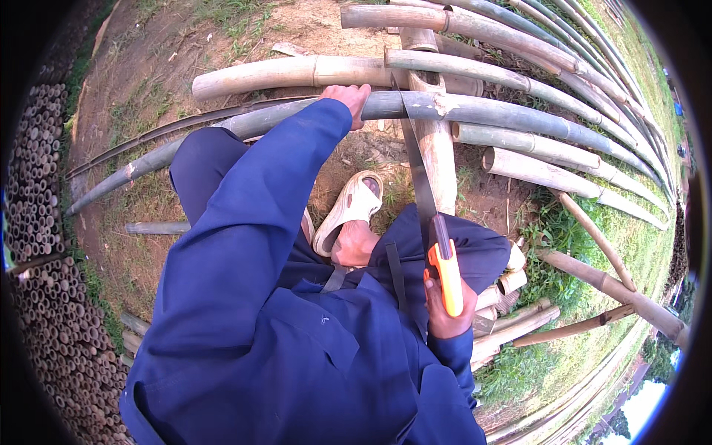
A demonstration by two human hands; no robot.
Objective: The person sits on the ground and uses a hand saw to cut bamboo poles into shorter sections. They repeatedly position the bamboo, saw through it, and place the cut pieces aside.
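Note:
My right hand (449,315) is wrapped round the orange handle of a hand saw (424,189). The saw's long dark blade runs up and away from me, and its far part lies across a grey-green bamboo pole (504,115). Whether the teeth have cut into the pole I cannot tell. My left hand (350,100) grips that same pole just left of the blade, with most of its fingers hidden on the far side. The pole rests across a thick, pale bamboo support (434,152), which has a notched upper part.
More bamboo poles (512,78) lie side by side to the right. A short, thick bamboo piece (289,74) lies beyond my left hand. Cut bamboo sections (44,319) are stacked at far left. Propped poles (612,293) stand at right. My sandalled foot (348,215) is below the pole.

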